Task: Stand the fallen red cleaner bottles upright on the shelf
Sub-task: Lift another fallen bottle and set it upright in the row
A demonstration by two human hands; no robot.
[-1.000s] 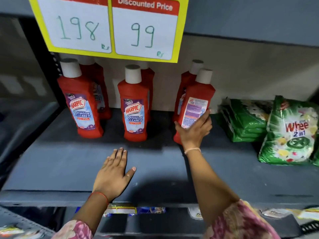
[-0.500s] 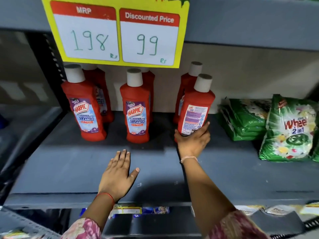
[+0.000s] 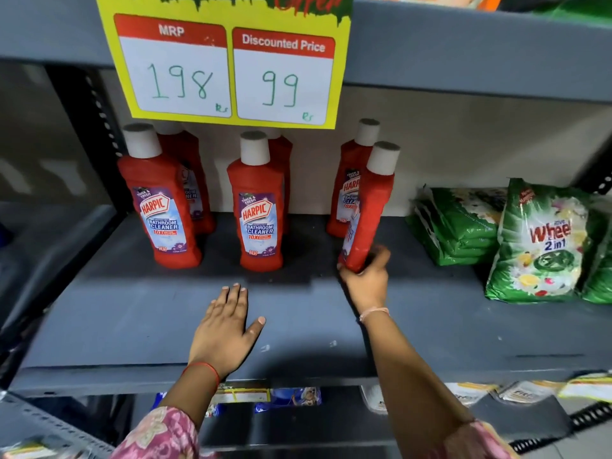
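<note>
Several red cleaner bottles with white caps stand on the grey shelf (image 3: pixel 132 326) in front-and-back pairs. The front left bottle (image 3: pixel 159 200) and the front middle bottle (image 3: pixel 260 207) are upright with labels facing me. My right hand (image 3: pixel 366 279) grips the base of the front right bottle (image 3: pixel 371 210), which leans slightly right with its narrow side toward me. Another bottle (image 3: pixel 347 183) stands right behind it. My left hand (image 3: pixel 225 329) lies flat on the shelf's front, palm down, fingers spread, holding nothing.
Green detergent packs (image 3: pixel 543 243) sit on the shelf right of the bottles, with a flat stack (image 3: pixel 457 226) behind. A yellow price sign (image 3: pixel 228 64) hangs from the upper shelf over the bottle caps. A dark upright post (image 3: pixel 82 134) bounds the left side. Packets fill the shelf below.
My right hand has turned the front right bottle, so its back label no longer faces me and its narrow side shows. The hand slid down to the base. My left hand stayed put.
</note>
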